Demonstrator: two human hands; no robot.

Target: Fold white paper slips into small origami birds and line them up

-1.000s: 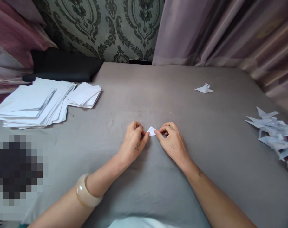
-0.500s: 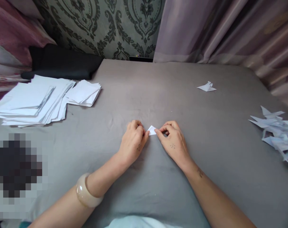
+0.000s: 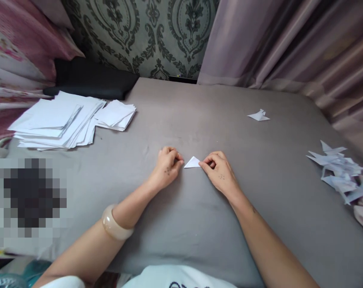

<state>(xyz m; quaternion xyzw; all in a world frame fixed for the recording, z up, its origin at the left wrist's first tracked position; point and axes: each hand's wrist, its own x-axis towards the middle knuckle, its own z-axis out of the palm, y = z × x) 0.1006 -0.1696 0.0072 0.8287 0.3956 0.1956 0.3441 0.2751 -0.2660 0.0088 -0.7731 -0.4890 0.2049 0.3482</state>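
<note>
A small white folded paper triangle (image 3: 192, 162) lies in front of me on the grey cloth, its peak facing away from me. My right hand (image 3: 220, 172) pinches its right corner between thumb and index finger, which hide that corner. Just off the left corner is my left hand (image 3: 169, 167), thumb and fingers drawn together, with a narrow gap to the paper and nothing visible in its fingertips. A pale bangle circles the left forearm.
Stacked white sheets (image 3: 58, 124) and a smaller pile of cut paper (image 3: 117, 114) lie at the left by a black folded cloth (image 3: 91, 78). One folded paper bird (image 3: 259, 115) rests at the back right. Several more folded papers (image 3: 340, 170) heap at the right edge.
My left hand has let go of the paper triangle's left corner and drawn slightly left, uncovering it. My right hand still pinches the right corner. The camera view has shifted a little.
</note>
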